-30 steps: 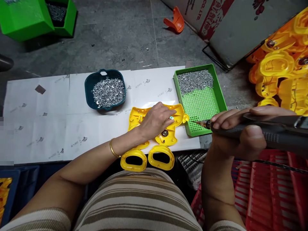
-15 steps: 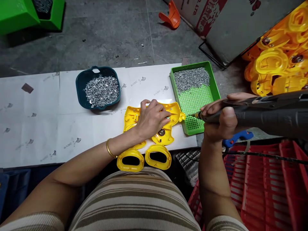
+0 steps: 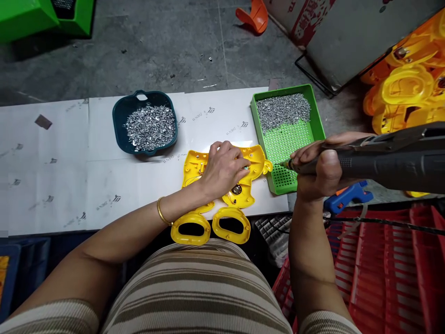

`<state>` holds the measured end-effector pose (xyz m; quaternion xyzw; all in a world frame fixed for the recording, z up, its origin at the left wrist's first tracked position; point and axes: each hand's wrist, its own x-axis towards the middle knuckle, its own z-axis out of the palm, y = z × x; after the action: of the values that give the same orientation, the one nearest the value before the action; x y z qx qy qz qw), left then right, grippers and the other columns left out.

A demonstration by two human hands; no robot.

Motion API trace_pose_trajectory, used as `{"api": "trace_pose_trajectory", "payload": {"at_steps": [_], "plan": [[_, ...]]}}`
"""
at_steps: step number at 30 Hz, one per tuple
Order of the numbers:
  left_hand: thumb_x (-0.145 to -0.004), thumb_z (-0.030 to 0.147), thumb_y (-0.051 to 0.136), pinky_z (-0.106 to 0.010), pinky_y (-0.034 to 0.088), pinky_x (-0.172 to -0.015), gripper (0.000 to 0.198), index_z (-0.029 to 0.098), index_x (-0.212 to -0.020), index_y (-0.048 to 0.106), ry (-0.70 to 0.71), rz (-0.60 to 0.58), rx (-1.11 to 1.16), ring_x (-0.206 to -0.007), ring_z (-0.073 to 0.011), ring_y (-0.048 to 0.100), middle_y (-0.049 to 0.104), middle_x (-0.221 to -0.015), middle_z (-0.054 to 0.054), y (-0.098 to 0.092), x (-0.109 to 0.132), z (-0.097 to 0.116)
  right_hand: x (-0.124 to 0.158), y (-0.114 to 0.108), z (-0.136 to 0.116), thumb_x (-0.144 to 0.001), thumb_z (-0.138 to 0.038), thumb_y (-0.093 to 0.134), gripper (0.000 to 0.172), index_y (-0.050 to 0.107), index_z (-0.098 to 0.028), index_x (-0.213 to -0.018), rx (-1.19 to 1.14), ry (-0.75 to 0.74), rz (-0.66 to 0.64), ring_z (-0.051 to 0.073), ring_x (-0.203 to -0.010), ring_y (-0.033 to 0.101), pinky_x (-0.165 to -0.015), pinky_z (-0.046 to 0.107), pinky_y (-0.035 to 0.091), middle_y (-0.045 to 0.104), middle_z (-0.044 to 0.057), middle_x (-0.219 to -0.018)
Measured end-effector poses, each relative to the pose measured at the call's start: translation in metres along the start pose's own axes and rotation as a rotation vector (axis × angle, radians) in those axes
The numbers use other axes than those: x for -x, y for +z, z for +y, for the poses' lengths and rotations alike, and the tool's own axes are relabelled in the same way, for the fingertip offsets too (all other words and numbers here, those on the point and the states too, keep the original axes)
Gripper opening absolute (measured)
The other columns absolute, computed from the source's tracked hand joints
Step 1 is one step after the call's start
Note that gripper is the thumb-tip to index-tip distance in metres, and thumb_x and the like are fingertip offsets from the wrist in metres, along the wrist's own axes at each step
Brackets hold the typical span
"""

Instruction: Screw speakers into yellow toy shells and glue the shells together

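Observation:
A yellow plastic toy part (image 3: 222, 199) with two loop handles lies on the white sheet. My left hand (image 3: 222, 169) rests on top of it, fingers curled and pressing it down. My right hand (image 3: 321, 167) is wrapped round a dark electric screwdriver (image 3: 375, 160) held level. Its tip (image 3: 283, 163) points left over the near end of a green screw tray (image 3: 288, 134), just right of the yellow part. Loose silver screws fill the tray's far end.
A dark teal bowl (image 3: 120, 134) of silver screws stands to the left on the white sheet (image 3: 69, 176). Red crates (image 3: 382, 273) sit at lower right, with a blue glue gun (image 3: 347, 195) above them. Stacked yellow parts (image 3: 406, 93) pile at the right. A green bin (image 3: 34, 16) is at far left.
The screwdriver tip has stayed over the green tray's near end, shifting only slightly. My left hand keeps pressing the yellow part. The view has drifted a little.

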<state>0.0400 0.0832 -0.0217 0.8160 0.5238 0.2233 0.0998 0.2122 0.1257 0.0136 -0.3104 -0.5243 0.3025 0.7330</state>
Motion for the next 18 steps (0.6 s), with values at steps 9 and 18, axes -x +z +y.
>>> {"api": "trace_pose_trajectory", "payload": {"at_steps": [9, 18], "plan": [[-0.091, 0.034, 0.063, -0.040, 0.035, -0.085, 0.014, 0.026, -0.094, 0.074, 0.012, 0.017, 0.018, -0.092, -0.0220, 0.051, 0.067, -0.089, -0.002, 0.001, 0.000, -0.001, -0.001, 0.001, -0.013, -0.078, -0.037, 0.069, 0.020, 0.065, -0.024, -0.093, 0.044, -0.026, 0.024, 0.012, -0.040, 0.045, -0.043, 0.031, 0.043, 0.050, -0.005, -0.054], [-0.093, 0.036, 0.062, -0.041, 0.032, -0.083, 0.015, 0.029, -0.094, 0.074, -0.012, -0.014, 0.000, -0.093, -0.0223, 0.051, 0.067, -0.088, -0.002, -0.001, -0.004, 0.005, -0.002, 0.000, -0.045, -0.082, -0.046, 0.057, 0.028, 0.061, -0.024, -0.065, 0.066, 0.046, -0.139, 0.014, -0.050, 0.047, -0.053, 0.035, 0.045, 0.039, -0.001, -0.055]]}}
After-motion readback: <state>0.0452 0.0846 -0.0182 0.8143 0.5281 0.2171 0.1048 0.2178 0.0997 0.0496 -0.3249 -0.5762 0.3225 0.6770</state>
